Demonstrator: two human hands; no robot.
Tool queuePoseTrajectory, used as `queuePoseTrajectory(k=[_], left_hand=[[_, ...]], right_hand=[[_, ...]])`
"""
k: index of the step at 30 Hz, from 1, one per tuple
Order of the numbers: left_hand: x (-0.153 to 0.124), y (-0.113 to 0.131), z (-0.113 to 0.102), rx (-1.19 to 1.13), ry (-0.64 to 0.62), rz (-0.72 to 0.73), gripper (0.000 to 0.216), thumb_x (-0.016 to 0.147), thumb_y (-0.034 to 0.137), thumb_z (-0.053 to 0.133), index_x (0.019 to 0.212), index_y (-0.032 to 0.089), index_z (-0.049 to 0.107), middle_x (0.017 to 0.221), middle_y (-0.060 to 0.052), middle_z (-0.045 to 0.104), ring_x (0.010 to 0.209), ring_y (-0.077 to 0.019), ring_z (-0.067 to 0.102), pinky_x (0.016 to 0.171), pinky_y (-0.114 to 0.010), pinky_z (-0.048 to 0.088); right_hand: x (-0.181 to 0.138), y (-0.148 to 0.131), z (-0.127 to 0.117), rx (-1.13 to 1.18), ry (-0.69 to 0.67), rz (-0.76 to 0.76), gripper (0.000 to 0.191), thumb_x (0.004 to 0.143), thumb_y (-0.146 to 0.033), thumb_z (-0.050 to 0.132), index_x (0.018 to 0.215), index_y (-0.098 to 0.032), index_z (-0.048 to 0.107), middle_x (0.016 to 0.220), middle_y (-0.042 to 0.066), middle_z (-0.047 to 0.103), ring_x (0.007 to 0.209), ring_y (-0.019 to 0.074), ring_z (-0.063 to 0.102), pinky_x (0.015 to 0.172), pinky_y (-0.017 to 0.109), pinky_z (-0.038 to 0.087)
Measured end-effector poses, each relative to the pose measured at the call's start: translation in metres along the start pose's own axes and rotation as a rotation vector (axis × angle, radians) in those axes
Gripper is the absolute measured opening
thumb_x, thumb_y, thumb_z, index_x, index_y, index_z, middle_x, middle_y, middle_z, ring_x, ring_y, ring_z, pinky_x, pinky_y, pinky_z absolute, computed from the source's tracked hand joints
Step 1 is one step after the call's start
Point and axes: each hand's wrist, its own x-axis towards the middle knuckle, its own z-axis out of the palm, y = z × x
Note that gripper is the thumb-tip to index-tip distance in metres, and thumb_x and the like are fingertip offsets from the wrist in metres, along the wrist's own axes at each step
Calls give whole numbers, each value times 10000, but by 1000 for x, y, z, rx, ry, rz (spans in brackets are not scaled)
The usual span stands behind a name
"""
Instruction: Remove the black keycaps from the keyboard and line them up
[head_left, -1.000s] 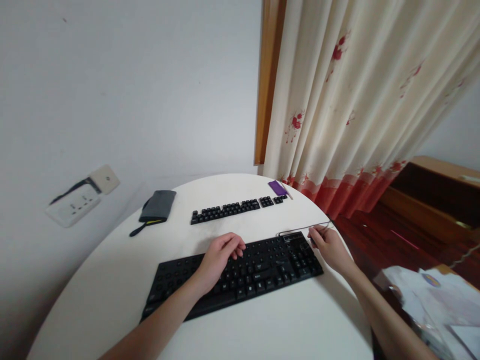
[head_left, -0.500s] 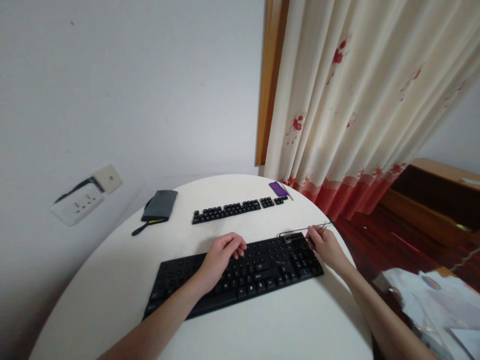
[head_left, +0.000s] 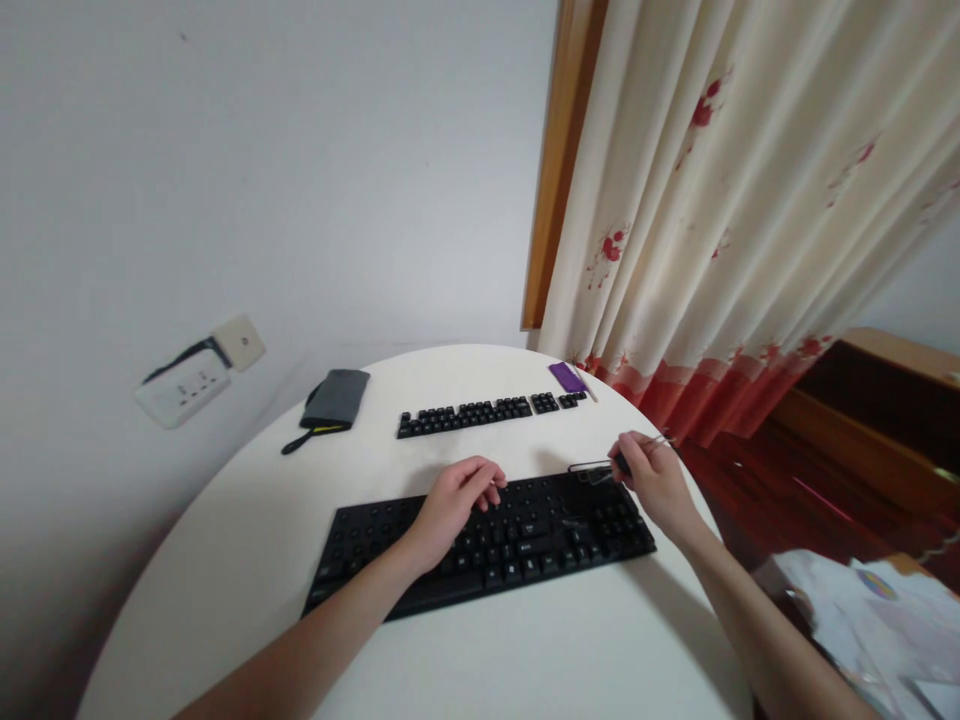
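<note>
A black keyboard (head_left: pixel 517 550) lies on the round white table (head_left: pixel 247 560). My left hand (head_left: pixel 454 500) rests on its middle keys with the fingers loosely curled and nothing in them. My right hand (head_left: pixel 654 478) sits at the keyboard's far right corner, fingers pinched on a thin wire keycap puller (head_left: pixel 592 467) whose loop reaches over the top right keys. A row of loose black keycaps (head_left: pixel 480 412) is laid out farther back.
A grey pouch (head_left: pixel 335 398) with a black strap lies at the back left of the table, a purple card (head_left: pixel 568 377) at the back right. A wall socket (head_left: pixel 184 383) is on the left wall. Curtains (head_left: pixel 720 230) hang right, papers (head_left: pixel 870 620) lie lower right.
My right hand has lifted slightly and shifted toward the keyboard's top right corner with the puller. The view has tilted a little; my left hand stays on the keys.
</note>
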Motion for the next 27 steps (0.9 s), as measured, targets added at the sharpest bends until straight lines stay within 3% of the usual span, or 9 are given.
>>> queuePoseTrajectory(k=[5, 10, 15, 21, 27], left_hand=[[-5, 5, 0, -16, -44, 45, 326, 910, 366, 603, 1154, 155, 652, 1003, -84, 698, 765, -154, 597, 634, -255, 446], [-10, 11, -1, 44, -76, 71, 380, 895, 350, 626, 1218, 151, 642, 947, -73, 692, 802, -176, 601, 717, -288, 477], [-9, 11, -1, 18, -72, 58, 324, 867, 341, 649, 1140, 168, 664, 1010, -75, 692, 848, -189, 606, 743, -285, 480], [-8, 6, -1, 58, -87, 99, 202, 853, 311, 673, 996, 170, 649, 920, -31, 648, 869, -171, 583, 797, -278, 469], [-9, 14, -1, 105, -163, 125, 232, 873, 330, 634, 1036, 167, 659, 999, -64, 658, 985, -216, 592, 854, -310, 472]], right_hand=[[0, -47, 56, 6, -229, -167, 349, 955, -436, 490, 738, -181, 590, 562, -28, 531, 540, 120, 489, 561, 237, 385], [-7, -54, 90, -1, -320, -274, 315, 973, -362, 455, 733, -192, 570, 607, -26, 552, 582, 122, 515, 590, 234, 404], [-17, -42, 88, -78, -302, -378, 304, 985, -317, 450, 730, -195, 561, 645, -16, 550, 617, 127, 519, 627, 246, 412], [-25, -41, 84, -78, -376, -447, 249, 986, -292, 467, 794, -197, 595, 724, 4, 606, 676, 135, 545, 666, 248, 426], [-26, -39, 85, -98, -355, -457, 263, 988, -315, 462, 797, -199, 601, 726, 6, 614, 677, 140, 550, 671, 250, 428]])
